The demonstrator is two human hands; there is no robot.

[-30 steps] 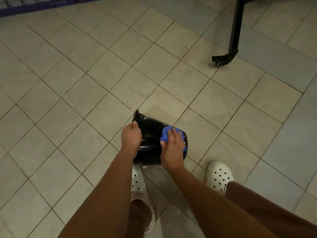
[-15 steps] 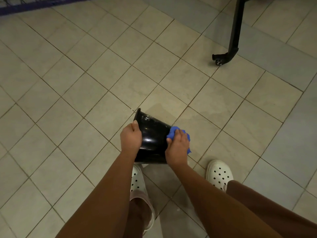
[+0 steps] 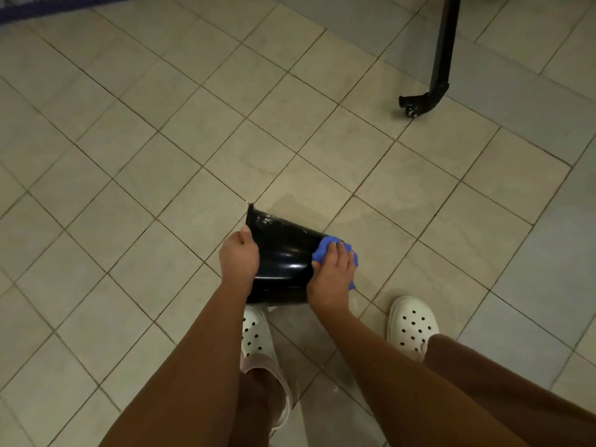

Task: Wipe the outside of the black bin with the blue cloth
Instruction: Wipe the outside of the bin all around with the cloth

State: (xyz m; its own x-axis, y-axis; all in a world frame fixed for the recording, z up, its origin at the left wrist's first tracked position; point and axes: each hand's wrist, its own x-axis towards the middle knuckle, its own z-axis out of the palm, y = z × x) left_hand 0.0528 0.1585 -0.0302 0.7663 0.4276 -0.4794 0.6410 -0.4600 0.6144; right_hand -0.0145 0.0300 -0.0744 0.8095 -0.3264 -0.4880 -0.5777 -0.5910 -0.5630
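The glossy black bin (image 3: 283, 256) is held tipped on its side above the tiled floor, its rim to the left and its base to the right. My left hand (image 3: 239, 258) grips the rim end, thumb on top. My right hand (image 3: 332, 271) presses the crumpled blue cloth (image 3: 325, 245) against the bin's outside near the base end. Most of the cloth is hidden under my fingers. White specks show on the bin's upper side near the rim.
A black metal leg with a small caster (image 3: 419, 104) stands at the upper right. My two white clogs (image 3: 412, 327) are on the beige tiles (image 3: 129, 156) just below the bin. A blue edge (image 3: 48, 4) runs along the top left.
My right hand has slid the blue cloth rightward along the bin toward its base end. The bin has tilted a little more. My left hand keeps its grip at the rim.
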